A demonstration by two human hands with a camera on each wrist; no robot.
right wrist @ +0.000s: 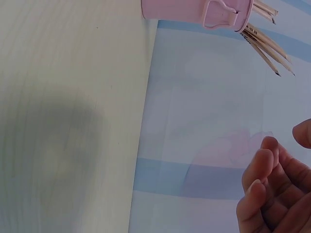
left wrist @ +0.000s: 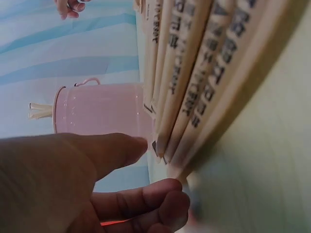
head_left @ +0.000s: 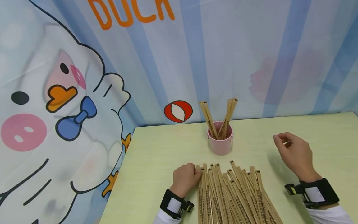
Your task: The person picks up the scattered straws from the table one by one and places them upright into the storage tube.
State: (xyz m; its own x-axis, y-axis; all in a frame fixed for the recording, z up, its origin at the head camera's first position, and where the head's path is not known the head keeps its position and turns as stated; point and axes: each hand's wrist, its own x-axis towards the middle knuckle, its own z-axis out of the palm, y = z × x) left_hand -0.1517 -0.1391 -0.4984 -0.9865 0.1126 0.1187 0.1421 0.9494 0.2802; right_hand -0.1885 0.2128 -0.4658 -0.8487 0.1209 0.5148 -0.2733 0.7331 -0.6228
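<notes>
A wide bundle of paper-wrapped chopsticks [head_left: 221, 193], tan with dark printed lettering, lies side by side on the table. At the bundle's upper left corner is my left hand [head_left: 185, 177]. In the left wrist view, its thumb and bent fingers [left wrist: 141, 208] stand apart beside the chopstick ends [left wrist: 167, 150]; whether they touch is unclear. My right hand [head_left: 296, 154] hovers to the right, loosely curled and holding nothing, its thumb apart from the fingers [right wrist: 257, 170]. Behind the bundle stands a pink bucket [head_left: 220, 146] with several wrapped chopsticks [head_left: 227, 116] leaning out in two groups.
The pale yellow-green table [head_left: 156, 149] ends at a blue-striped cloth backdrop [head_left: 232, 62] printed with a cartoon duck [head_left: 98, 124]. A dark strap with a small camera [head_left: 314, 193] is on each wrist. The bucket has a small side handle [right wrist: 219, 17].
</notes>
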